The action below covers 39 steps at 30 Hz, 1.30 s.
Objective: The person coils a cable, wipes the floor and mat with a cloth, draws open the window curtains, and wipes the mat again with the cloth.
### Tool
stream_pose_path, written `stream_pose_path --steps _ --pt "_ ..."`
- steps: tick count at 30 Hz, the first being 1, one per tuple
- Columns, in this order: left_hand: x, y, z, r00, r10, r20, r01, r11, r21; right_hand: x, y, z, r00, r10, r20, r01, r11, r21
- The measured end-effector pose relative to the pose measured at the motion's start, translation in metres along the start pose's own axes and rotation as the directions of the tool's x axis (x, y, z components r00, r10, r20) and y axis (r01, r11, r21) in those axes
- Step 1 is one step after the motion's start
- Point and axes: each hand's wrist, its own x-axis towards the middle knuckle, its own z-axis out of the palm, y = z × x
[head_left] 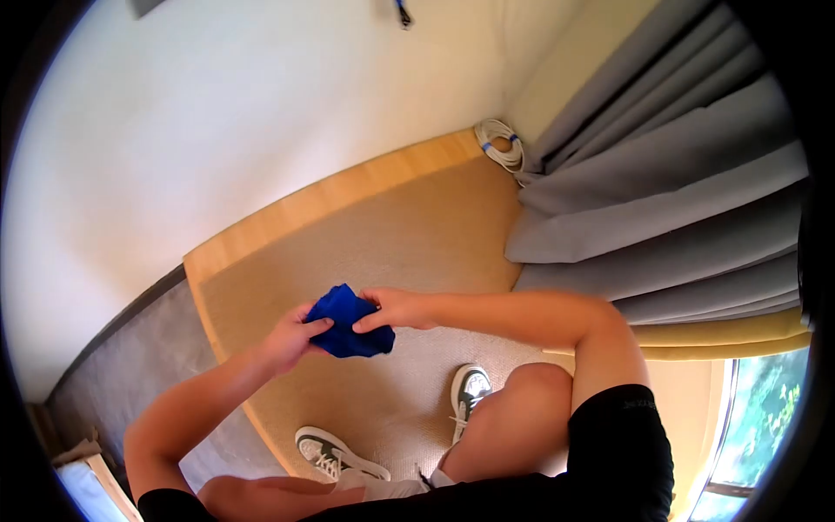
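My left fingers (319, 327) and right fingers (370, 322) grip a blue cloth (346, 337), probably soft and light, best held by its edges.

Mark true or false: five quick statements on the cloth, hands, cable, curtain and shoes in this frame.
1. The left hand and right hand both hold the blue cloth. True.
2. The right hand grips the gray curtain. False: it is on the blue cloth, apart from the gray curtain.
3. The left shoe and right shoe are both in view. True.
4. The coiled cable lies between the shoes. False: the coiled cable is beside the gray curtain.
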Motion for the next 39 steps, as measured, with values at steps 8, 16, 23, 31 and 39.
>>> stream_pose_path --steps 8,16,23,31,39 --pt "0.188 -0.095 0.072 0.984 0.121 -0.134 -0.049 0.894 0.445 -0.040 0.119 -0.203 0.954 -0.053 -0.296 0.219 0.799 0.561" --pt "0.178 -0.110 0.152 0.952 0.284 -0.112 0.128 -0.039 0.991 -0.114 0.162 -0.420 0.035 -0.164 -0.986 0.172 0.973 -0.156" --pt "0.187 -0.152 0.135 0.967 0.169 -0.189 0.203 -0.074 0.976 -0.132 0.204 -0.426 -0.256 -0.511 -0.821 -0.520 0.788 -0.329" --pt "0.192 -0.158 0.134 0.958 0.186 -0.218 0.242 -0.114 0.964 -0.063 0.183 -0.442 -0.165 -0.603 -0.780 -0.674 0.647 -0.357" --pt "0.191 -0.155 0.134 0.962 0.167 -0.217 0.229 -0.054 0.972 -0.060 0.150 -0.482 -0.336 -0.162 -0.928 -0.474 0.880 0.018"
